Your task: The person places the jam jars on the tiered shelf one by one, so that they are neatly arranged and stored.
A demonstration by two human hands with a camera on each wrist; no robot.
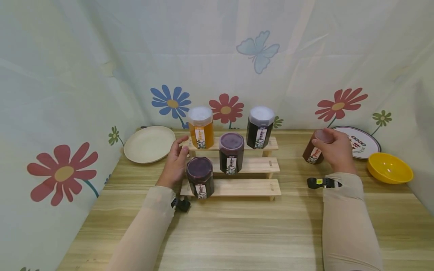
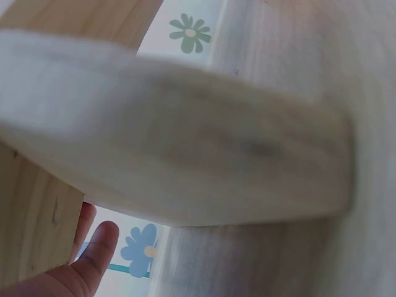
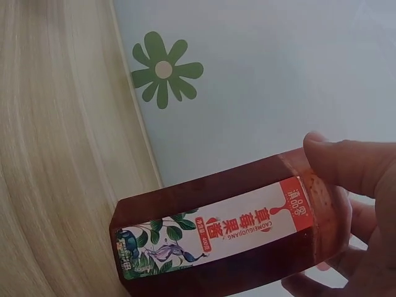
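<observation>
My right hand (image 1: 339, 152) grips a red jam jar (image 1: 310, 151) by its top, to the right of a wooden three-step rack (image 1: 247, 187). In the right wrist view the jar (image 3: 216, 232) leans, its strawberry label showing, with thumb and fingers around the lid end. Beside the rack's left side is my left hand (image 1: 174, 162), fingers loosely extended and holding nothing; whether it touches the rack is unclear. The rack bears a dark jar (image 1: 200, 175) on the bottom step, a purple jar (image 1: 231, 150) on the middle one, and an orange jar (image 1: 203, 131) and a black jar (image 1: 259, 131) on top.
A cream plate (image 1: 149, 145) lies at the back left of the wooden table (image 1: 230, 233). At the right, a white patterned plate (image 1: 369, 146) sits behind a yellow bowl (image 1: 390, 169). A flowered curtain (image 1: 210, 45) encloses the back and sides.
</observation>
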